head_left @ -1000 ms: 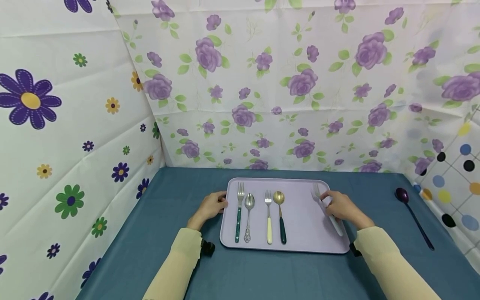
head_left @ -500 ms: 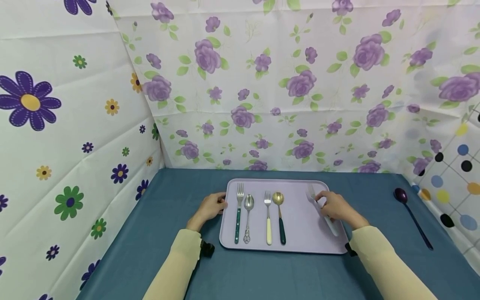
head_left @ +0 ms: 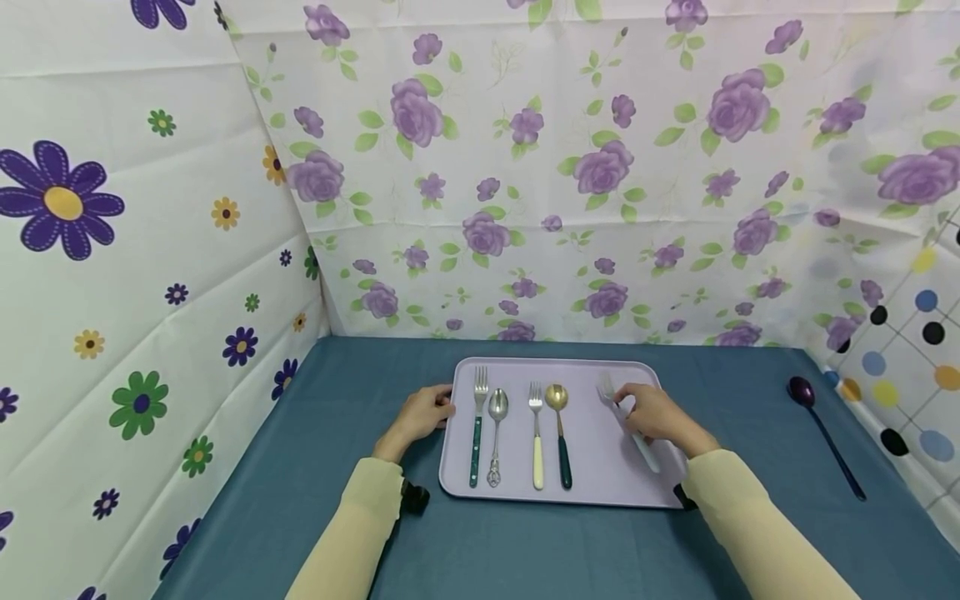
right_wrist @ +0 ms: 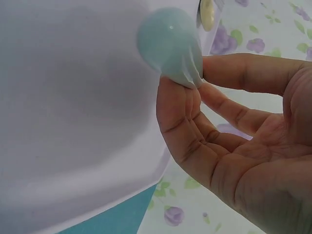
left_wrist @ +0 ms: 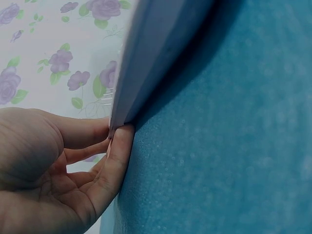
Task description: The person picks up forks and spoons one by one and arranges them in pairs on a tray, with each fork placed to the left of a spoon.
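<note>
A pale lilac tray (head_left: pixel 585 492) lies on the table with a row of cutlery on it. At its left rim my left hand (head_left: pixel 422 412) pinches the edge, thumb on one side and fingers on the other in the left wrist view. Over the tray's right part, my right hand (head_left: pixel 662 415) holds a fork (head_left: pixel 648 457) with a pale blue handle, slanted with its tines up and to the left. In the right wrist view, thumb and fingers pinch the handle, whose rounded end (right_wrist: pixel 168 41) faces the camera. The middle of the handle is hidden by the fingers in the head view.
From left to right on the tray lie a green-handled fork (head_left: pixel 476 450), an ornate silver spoon (head_left: pixel 498 405), a cream-handled fork (head_left: pixel 537 460) and a gold spoon (head_left: pixel 557 397) with a dark green handle. A dark purple spoon (head_left: pixel 825 433) lies right of the tray.
My right hand has moved left over the tray with the pale blue fork, bringing it closer to the gold spoon. The left hand has stayed at the tray's rim.
</note>
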Available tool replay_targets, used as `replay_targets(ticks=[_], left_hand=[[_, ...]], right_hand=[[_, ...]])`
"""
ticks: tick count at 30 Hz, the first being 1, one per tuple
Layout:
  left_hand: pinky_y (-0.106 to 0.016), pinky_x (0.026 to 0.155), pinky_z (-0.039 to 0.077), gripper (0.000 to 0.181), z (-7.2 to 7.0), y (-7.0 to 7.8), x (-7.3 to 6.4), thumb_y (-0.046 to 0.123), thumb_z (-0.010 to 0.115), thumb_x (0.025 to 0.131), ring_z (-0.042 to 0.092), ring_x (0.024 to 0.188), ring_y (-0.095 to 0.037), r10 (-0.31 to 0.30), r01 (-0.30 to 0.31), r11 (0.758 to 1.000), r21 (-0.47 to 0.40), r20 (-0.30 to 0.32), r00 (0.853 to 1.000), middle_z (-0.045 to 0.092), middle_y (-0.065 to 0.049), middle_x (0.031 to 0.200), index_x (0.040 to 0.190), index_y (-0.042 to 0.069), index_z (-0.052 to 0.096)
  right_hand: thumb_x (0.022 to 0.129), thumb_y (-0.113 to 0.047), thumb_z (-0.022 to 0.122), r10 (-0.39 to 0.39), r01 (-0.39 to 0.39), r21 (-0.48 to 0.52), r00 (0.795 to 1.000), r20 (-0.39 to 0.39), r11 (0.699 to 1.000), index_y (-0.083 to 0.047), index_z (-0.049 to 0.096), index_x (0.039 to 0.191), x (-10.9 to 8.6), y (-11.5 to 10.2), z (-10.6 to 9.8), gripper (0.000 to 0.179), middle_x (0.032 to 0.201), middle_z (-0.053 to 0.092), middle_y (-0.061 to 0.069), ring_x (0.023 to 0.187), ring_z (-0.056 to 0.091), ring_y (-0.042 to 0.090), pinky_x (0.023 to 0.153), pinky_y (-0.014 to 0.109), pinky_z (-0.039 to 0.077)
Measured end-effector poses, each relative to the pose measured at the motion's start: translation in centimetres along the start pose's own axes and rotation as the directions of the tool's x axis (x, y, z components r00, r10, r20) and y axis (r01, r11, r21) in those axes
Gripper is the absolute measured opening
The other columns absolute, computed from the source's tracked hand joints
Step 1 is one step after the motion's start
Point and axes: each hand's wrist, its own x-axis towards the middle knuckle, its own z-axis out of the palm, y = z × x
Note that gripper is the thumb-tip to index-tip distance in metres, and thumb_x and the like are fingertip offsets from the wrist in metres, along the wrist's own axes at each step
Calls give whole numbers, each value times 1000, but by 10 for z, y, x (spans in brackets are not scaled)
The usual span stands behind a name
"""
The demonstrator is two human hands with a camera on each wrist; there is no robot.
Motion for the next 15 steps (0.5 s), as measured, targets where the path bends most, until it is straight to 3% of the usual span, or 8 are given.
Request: replay_targets(ticks=[15], left_hand=[[-37, 80, 64, 45, 0, -1, 1, 3, 61, 103, 68, 91, -20, 8, -8, 1000, -6, 8, 1000, 62, -9, 96, 147, -5, 55]], right_hand=[[77, 10, 59, 32, -32, -34, 999, -3, 999, 5, 62, 129, 2, -11, 7, 53, 79, 60, 14, 58, 57, 21, 48, 31, 54]])
